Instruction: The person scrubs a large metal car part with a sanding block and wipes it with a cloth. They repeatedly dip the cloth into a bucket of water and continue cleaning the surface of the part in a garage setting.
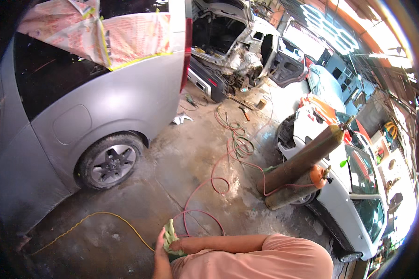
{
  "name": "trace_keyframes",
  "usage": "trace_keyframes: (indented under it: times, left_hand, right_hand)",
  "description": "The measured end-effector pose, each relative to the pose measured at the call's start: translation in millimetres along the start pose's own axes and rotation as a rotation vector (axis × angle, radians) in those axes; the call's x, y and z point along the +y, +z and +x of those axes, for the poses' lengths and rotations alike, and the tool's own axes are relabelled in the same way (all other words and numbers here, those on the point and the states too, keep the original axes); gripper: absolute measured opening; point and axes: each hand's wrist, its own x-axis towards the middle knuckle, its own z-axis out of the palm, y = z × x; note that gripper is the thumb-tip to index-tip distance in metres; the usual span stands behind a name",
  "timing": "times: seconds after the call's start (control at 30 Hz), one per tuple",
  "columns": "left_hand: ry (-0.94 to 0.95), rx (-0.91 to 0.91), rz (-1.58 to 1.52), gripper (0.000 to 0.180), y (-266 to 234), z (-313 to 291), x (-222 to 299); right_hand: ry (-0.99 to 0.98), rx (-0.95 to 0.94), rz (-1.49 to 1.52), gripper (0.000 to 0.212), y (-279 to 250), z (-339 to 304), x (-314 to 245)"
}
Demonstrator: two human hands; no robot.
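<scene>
A crumpled pale green cloth (pixel 169 229) is bunched between my two hands at the lower middle of the view. My left hand (pixel 159 242) is closed on its left side, with the thumb side upward. From the right, my bare forearm reaches across, and my right hand (pixel 176 245) meets the cloth. Folds of cloth and the left hand hide the right fingers, so their grip does not show. Below the arm lies my salmon-coloured shirt (pixel 265 260).
A silver van (pixel 111 102) with masking paper (pixel 135 39) stands left. Two gas cylinders (pixel 307 153) lean by a white car (pixel 354 195) at right. Red hose (pixel 212 179) coils over the concrete floor; a yellow cord (pixel 102 213) lies nearer. Behind stands a stripped car body (pixel 237 51).
</scene>
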Motion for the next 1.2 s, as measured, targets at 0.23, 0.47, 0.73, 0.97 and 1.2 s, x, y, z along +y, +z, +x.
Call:
trace_keyframes:
  times: [0.23, 0.47, 0.73, 0.97, 1.2]
  left_hand:
    - [0.196, 0.181, 0.033, 0.052, -33.4, -47.6, 98.7]
    - [0.503, 0.021, -0.213, 0.076, 38.3, -122.2, 137.2]
    - [0.889, 0.296, -0.431, 0.053, 118.5, -127.3, 227.4]
    - [1.928, -0.240, -0.601, 0.047, 265.7, -123.2, 315.7]
    - [2.085, -0.186, -0.598, 0.050, 334.9, -113.1, 297.9]
  right_hand:
    - [0.132, -0.387, 0.267, 0.056, -108.8, 106.0, -77.1]
    - [0.203, -0.415, 0.440, 0.050, -202.9, 263.5, -19.3]
    - [0.292, -0.946, 1.130, 0.067, -217.9, 448.0, -9.4]
    - [-0.035, -1.151, 1.510, 0.099, -278.7, 427.6, -248.6]
    - [-0.396, -1.776, 1.855, 0.077, -289.0, 349.4, -310.0]
